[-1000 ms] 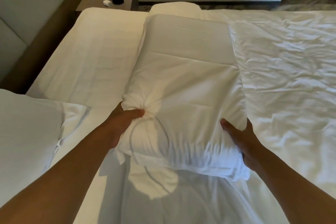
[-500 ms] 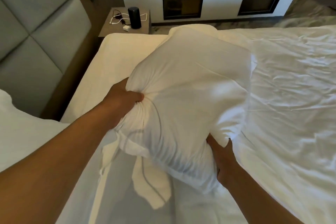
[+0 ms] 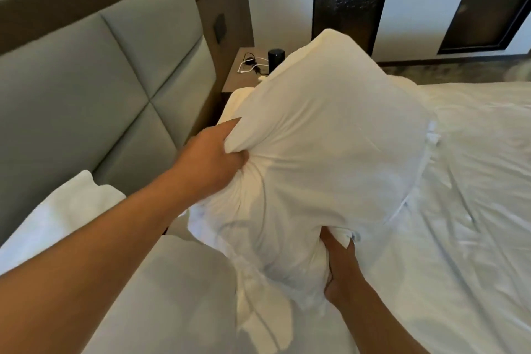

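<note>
White pillow (image 3: pixel 330 158) lifted off bed (image 3: pixel 474 181); both hands grip it: L (image 3: pixel 212 161) bunched side, R (image 3: pixel 342 270) bottom edge.

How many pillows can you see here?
2: the held pillow raised mid-frame, and a second pillow lying lower left by the headboard. Another may hide behind the raised one.

Soft, even daylight brightens the white bed (image 3: pixel 474 181); shadows pool below the pillow (image 3: pixel 330 152); wide-angle bending at edges, slight motion blur.
</note>
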